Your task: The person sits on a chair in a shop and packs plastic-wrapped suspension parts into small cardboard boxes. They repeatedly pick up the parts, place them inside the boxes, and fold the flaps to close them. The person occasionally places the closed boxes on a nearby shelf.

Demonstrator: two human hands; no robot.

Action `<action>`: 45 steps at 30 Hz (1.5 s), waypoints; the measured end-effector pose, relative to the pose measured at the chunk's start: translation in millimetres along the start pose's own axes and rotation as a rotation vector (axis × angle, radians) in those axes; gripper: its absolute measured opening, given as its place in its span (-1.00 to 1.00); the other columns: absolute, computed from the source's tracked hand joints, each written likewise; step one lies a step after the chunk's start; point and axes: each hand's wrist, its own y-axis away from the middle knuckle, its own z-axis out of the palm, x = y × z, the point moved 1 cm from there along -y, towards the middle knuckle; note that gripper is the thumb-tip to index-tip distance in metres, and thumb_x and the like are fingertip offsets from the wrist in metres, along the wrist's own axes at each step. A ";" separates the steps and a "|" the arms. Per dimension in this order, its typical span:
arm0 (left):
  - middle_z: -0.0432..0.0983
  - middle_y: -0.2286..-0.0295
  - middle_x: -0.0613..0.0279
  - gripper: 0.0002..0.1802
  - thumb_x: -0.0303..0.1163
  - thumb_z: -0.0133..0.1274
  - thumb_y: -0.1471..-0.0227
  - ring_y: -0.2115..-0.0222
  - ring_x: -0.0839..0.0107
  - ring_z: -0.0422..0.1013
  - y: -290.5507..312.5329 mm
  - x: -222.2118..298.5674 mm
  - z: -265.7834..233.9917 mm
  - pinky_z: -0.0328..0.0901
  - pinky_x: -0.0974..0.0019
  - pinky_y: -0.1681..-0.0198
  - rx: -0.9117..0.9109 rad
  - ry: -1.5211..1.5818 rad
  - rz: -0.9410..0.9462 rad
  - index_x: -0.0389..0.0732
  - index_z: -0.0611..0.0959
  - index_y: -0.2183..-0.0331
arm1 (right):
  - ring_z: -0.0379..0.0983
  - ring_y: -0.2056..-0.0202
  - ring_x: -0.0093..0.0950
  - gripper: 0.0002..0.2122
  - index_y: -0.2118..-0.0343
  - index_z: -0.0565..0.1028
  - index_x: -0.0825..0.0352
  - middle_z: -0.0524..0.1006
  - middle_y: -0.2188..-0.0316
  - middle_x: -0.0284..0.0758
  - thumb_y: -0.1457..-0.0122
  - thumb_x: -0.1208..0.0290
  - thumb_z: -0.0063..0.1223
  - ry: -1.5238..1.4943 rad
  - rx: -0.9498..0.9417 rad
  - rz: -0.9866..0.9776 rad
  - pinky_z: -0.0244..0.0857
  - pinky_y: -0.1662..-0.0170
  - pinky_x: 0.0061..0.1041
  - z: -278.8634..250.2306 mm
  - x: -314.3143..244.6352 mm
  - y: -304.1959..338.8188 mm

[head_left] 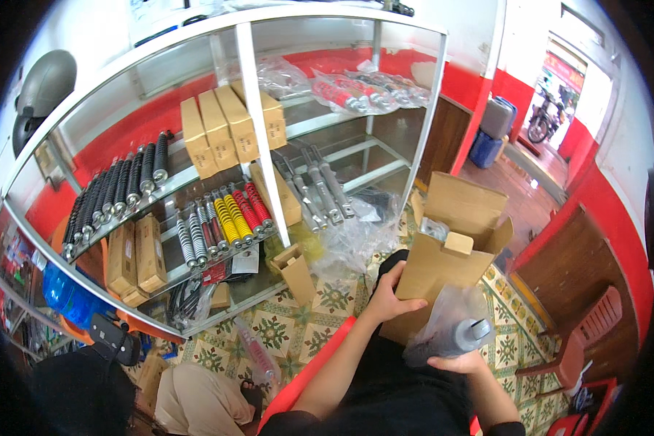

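Observation:
An open brown cardboard box (pixel 439 272) stands tilted in front of me, its top flaps folded outward. My left hand (pixel 400 296) grips the box's near left side, thumb across the front. Inside the opening shows the end of a plastic-wrapped part (pixel 434 228); the rest of it is hidden. In my right hand (pixel 459 362) is a grey shock absorber (pixel 458 338) in a clear plastic bag, held against the box's lower right side. Its rounded metal end points right, and its other end is hidden by the bag and my hand.
A glass display shelf (pixel 248 94) holds black, white, yellow and red shock absorbers (pixel 232 221) and long boxes (pixel 229 131). A small open box (pixel 293 275) and a bagged shock absorber (pixel 256 350) are on the patterned floor. A person (pixel 196 400) sits at lower left; a red chair (pixel 585 334) stands right.

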 end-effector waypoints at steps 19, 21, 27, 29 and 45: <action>0.46 0.24 0.20 -0.25 -0.15 0.37 0.35 0.19 0.38 0.38 0.1 -20.7 -1.3 0.26 0.31 0.10 -0.019 -0.045 0.003 -0.30 0.45 0.12 | 0.39 0.30 -0.57 -0.54 0.25 0.40 0.36 0.46 0.34 -0.35 0.25 0.36 0.33 -0.153 0.105 -0.175 0.27 0.20 -0.54 -27.4 -36.3 -16.0; 0.47 0.24 0.20 -0.24 -0.15 0.38 0.36 0.20 0.38 0.38 -0.5 -20.0 -1.3 0.26 0.31 0.10 -0.033 -0.069 0.002 -0.30 0.44 0.11 | 0.37 0.30 -0.57 -0.54 0.25 0.40 0.36 0.44 0.36 -0.37 0.26 0.36 0.32 -0.160 0.178 -0.176 0.26 0.20 -0.55 -26.3 -31.1 -14.2; 0.45 0.20 0.17 -0.19 -0.18 0.36 0.36 0.17 0.37 0.38 -1.6 -14.1 0.8 0.24 0.30 0.07 -0.043 -0.058 -0.014 -0.33 0.42 0.06 | 0.37 0.32 -0.50 -0.60 0.27 0.40 0.35 0.44 0.37 -0.35 0.26 0.46 0.24 -0.269 0.366 -0.191 0.24 0.21 -0.50 -37.9 -61.6 -13.7; 0.45 0.19 0.17 -0.18 -0.19 0.36 0.36 0.16 0.37 0.37 -2.7 -13.0 1.0 0.24 0.30 0.06 -0.046 -0.044 -0.015 -0.33 0.41 0.05 | 0.37 0.35 -0.49 -0.61 0.27 0.37 0.34 0.44 0.41 -0.36 0.23 0.47 0.22 -0.300 0.420 -0.237 0.24 0.24 -0.52 -38.4 -62.9 -12.4; 0.45 0.30 0.30 -0.33 -0.26 0.39 0.36 0.24 0.50 0.35 -3.7 -0.2 10.1 0.23 0.39 0.12 -0.024 0.010 -0.017 -0.23 0.45 0.16 | 0.40 0.26 -0.56 -0.44 0.17 0.48 0.33 0.49 0.32 -0.39 0.32 0.30 0.45 -0.109 0.115 -0.038 0.26 0.13 -0.55 -35.9 -86.4 -23.7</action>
